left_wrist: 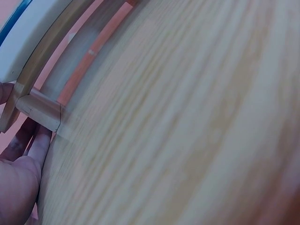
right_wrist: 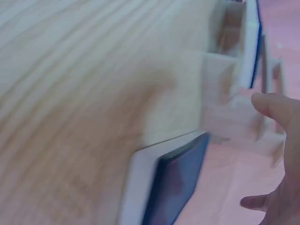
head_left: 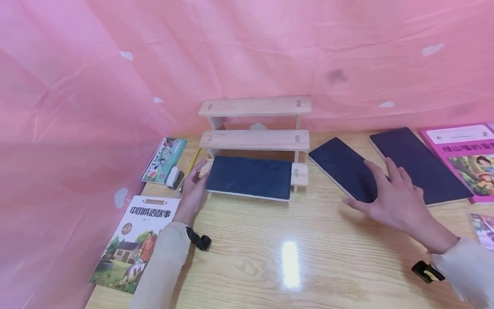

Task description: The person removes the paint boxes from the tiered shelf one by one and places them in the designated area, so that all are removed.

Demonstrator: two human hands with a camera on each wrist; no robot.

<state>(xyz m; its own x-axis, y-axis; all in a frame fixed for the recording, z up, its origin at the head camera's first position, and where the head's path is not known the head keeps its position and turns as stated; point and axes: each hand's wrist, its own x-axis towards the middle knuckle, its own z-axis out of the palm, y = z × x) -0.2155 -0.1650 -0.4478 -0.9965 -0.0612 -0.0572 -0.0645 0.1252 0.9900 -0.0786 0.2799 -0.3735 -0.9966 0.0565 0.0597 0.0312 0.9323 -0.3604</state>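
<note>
A three-step pale wooden shelf (head_left: 254,139) stands at the back middle of the table, with a dark blue notebook (head_left: 251,177) lying across its lowest step. My left hand (head_left: 193,186) grips the left end of that step; in the left wrist view, fingers (left_wrist: 40,145) lie by the shelf's leg and a fingertip shows at the board's edge. To the right, my right hand (head_left: 397,199) hangs with spread fingers over a second dark blue notebook (head_left: 343,167). In the right wrist view the notebook (right_wrist: 178,183) lies apart from the thumb and fingers.
Another dark blue notebook (head_left: 420,165) and a pink picture book (head_left: 463,159) lie at right. At left are a storybook (head_left: 135,244), a small teal book (head_left: 164,159), a white-and-black eraser-like item (head_left: 175,177) and a yellow pencil (head_left: 193,161). Pink cloth (head_left: 270,51) hangs behind.
</note>
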